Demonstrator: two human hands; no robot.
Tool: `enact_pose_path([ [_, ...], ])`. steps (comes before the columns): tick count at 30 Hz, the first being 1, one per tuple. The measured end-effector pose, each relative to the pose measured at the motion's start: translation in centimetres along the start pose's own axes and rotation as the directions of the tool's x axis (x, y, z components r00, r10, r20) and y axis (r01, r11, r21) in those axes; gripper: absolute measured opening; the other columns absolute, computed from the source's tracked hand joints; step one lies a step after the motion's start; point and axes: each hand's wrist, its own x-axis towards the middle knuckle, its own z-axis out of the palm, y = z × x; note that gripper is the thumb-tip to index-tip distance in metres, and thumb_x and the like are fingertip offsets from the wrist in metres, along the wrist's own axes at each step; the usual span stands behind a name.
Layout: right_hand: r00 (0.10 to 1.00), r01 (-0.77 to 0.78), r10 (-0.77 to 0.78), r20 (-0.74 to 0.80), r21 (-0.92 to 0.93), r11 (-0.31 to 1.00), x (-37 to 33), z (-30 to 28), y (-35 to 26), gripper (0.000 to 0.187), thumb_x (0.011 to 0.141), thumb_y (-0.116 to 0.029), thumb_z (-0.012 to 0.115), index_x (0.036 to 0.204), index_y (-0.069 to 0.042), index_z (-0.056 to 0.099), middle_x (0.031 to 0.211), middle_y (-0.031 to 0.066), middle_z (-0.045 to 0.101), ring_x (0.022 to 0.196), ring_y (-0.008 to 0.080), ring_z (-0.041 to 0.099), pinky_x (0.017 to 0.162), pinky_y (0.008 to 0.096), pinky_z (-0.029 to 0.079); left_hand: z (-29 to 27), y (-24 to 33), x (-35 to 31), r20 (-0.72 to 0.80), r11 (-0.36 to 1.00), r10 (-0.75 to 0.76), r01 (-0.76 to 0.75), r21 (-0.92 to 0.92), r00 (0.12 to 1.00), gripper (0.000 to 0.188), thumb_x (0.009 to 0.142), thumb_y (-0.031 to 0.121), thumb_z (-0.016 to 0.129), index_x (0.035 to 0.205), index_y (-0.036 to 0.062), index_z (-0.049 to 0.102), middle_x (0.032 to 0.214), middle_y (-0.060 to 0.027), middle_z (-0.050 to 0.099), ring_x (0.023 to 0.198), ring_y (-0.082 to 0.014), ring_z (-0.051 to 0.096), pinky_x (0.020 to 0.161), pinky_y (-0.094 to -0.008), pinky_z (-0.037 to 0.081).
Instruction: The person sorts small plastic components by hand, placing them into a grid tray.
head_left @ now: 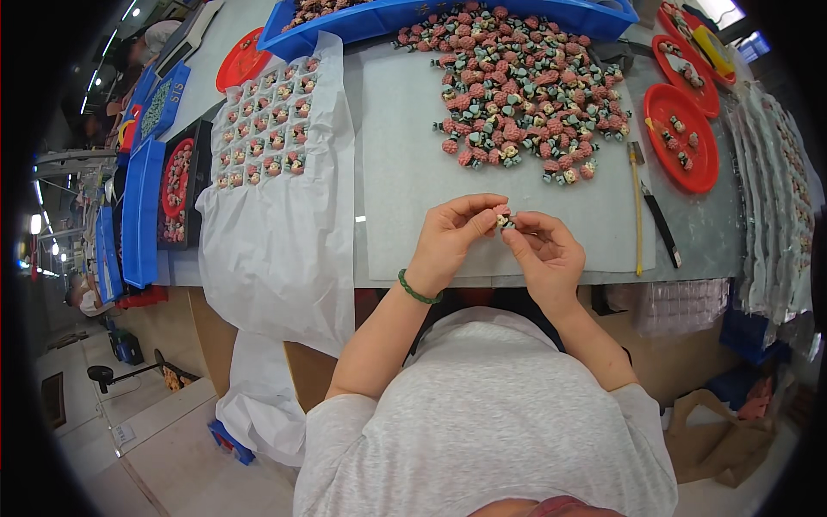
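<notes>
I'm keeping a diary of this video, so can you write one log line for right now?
left hand: pinches small figurine | right hand: pinches same figurine | pile of figurines: beyond hands on grey mat

Small pink and cream figurine (503, 217), dark detail on it, pinched between the fingertips of both hands, mostly hidden by the fingers, held above the grey mat at the table's near edge, well apart from the pile of similar figurines.
</notes>
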Motion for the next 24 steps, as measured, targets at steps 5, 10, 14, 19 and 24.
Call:
enact_pose_path([
  [5,0.971,0.237,-0.237,0.031,-0.261,0.936,0.3,-0.4,0.2,0.034,0.071,0.009,0.065,0.102,0.005,0.052,0.093,0.0114,0.058,0.083,0.0151,0.058,0.074,0.0254,0.049,0.4,0.1,-0.4,0.02,0.992,-0.012,0.014,-0.123,1.0,0.03,0.087,0.008,0.051,0.114,-0.0045,0.051,0.105,-0.0094,0.058,0.094,-0.0136,0.055,0.082,-0.0271,0.045],
  [10,0.926,0.374,-0.363,0.1,-0.36,0.855,0.4,-0.4,0.5,0.038,0.069,0.01,0.066,0.103,0.003,0.052,0.091,0.011,0.058,0.081,0.0158,0.057,0.073,0.0257,0.049,0.5,0.0,-0.3,0.015,0.984,-0.051,0.053,-0.169,0.999,0.029,0.088,0.007,0.05,0.115,-0.0043,0.051,0.103,-0.0086,0.058,0.092,-0.0131,0.055,0.079,-0.0258,0.045],
  [14,0.93,0.368,-0.352,0.108,-0.344,0.864,0.5,-0.7,0.3,0.034,0.071,0.007,0.066,0.102,0.003,0.054,0.092,0.0112,0.059,0.08,0.0151,0.057,0.072,0.0259,0.049,0.4,0.0,-0.2,0.02,0.98,-0.069,0.072,-0.187,0.997,0.028,0.088,0.007,0.05,0.113,-0.0044,0.052,0.1,-0.0081,0.059,0.091,-0.0127,0.055,0.078,-0.026,0.046],
  [19,0.827,0.554,-0.446,0.342,-0.632,0.542,3.0,-2.8,-0.9,0.029,0.069,0.01,0.059,0.096,0.0,0.058,0.095,0.0117,0.059,0.08,0.0244,0.057,0.069,0.0297,0.047,0.0,1.0,-0.4,-0.052,0.973,-0.081,0.067,-0.219,0.995,0.027,0.089,0.01,0.048,0.112,-0.0039,0.051,0.095,-0.0058,0.059,0.088,-0.0148,0.057,0.079,-0.0278,0.047],
  [24,0.822,0.535,-0.372,0.431,-0.808,0.247,6.4,-4.0,-2.2,0.04,0.062,0.012,0.054,0.098,-0.003,0.059,0.094,0.0074,0.059,0.087,0.0259,0.05,0.075,0.0342,0.044,0.5,1.8,-0.3,-0.024,0.953,-0.137,0.125,-0.277,0.99,0.029,0.089,0.012,0.047,0.113,-0.0038,0.049,0.093,-0.004,0.056,0.088,-0.0155,0.056,0.08,-0.0288,0.048],
])
